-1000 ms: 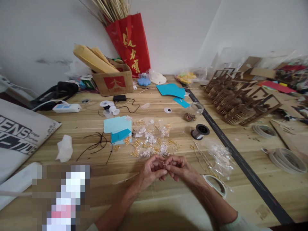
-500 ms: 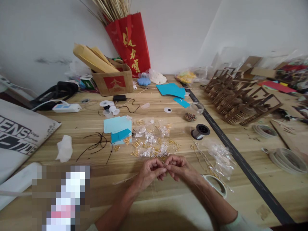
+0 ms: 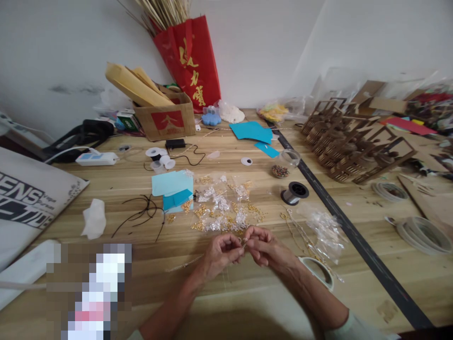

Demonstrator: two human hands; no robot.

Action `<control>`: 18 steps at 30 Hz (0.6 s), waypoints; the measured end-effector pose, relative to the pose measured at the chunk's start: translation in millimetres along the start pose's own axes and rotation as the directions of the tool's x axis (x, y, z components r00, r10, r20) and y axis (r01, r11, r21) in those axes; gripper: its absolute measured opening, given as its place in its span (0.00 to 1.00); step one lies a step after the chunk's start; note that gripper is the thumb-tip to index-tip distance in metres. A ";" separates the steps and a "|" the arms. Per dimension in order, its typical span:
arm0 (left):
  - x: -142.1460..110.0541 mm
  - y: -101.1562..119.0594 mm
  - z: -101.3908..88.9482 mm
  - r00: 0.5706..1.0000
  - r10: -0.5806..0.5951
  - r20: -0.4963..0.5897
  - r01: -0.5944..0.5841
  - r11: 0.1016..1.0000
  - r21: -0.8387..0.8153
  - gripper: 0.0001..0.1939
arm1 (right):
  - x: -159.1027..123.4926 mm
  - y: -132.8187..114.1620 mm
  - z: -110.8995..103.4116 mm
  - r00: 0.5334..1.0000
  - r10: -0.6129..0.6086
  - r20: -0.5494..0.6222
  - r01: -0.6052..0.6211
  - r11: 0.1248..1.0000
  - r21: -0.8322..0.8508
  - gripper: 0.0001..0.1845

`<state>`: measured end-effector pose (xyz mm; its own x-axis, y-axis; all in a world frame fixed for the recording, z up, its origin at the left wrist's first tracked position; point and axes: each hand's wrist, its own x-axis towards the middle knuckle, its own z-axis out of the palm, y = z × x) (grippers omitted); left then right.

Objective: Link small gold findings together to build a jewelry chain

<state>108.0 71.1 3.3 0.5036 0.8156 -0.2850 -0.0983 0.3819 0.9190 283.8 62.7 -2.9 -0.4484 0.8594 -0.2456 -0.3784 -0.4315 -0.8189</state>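
My left hand (image 3: 221, 252) and my right hand (image 3: 266, 246) meet over the wooden table (image 3: 226, 293), fingertips pinched together on a tiny metal bead piece (image 3: 243, 242) between them. Just beyond my fingers lies a scatter of gold and silver beads (image 3: 221, 215) on clear plastic. A thin beaded strand (image 3: 184, 265) trails on the table to the left of my left hand. Both hands are closed in a pinch; the piece is too small to make out in detail.
A spool of wire (image 3: 294, 192), a glass jar of beads (image 3: 285, 164), a clear plastic bag (image 3: 323, 231) and a tape roll (image 3: 320, 273) lie right of my hands. Black cord (image 3: 141, 215), blue paper (image 3: 172, 188), a cardboard box (image 3: 166, 118) and wooden frames (image 3: 354, 146) sit farther off.
My hands stay together in the same spot; the fingers have shifted slightly around the small piece. The view has tilted a little.
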 end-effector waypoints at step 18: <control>1.0 1.2 -5.9 1.000 -0.006 0.011 0.006 1.000 0.020 0.15 | -1.0 -2.8 -3.2 0.999 -0.033 0.017 0.032 0.999 0.035 0.12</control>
<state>103.3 74.9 2.5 0.5139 0.8082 -0.2875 -0.0784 0.3780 0.9225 287.9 64.0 -2.1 -0.4491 0.8685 -0.2099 -0.4205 -0.4127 -0.8080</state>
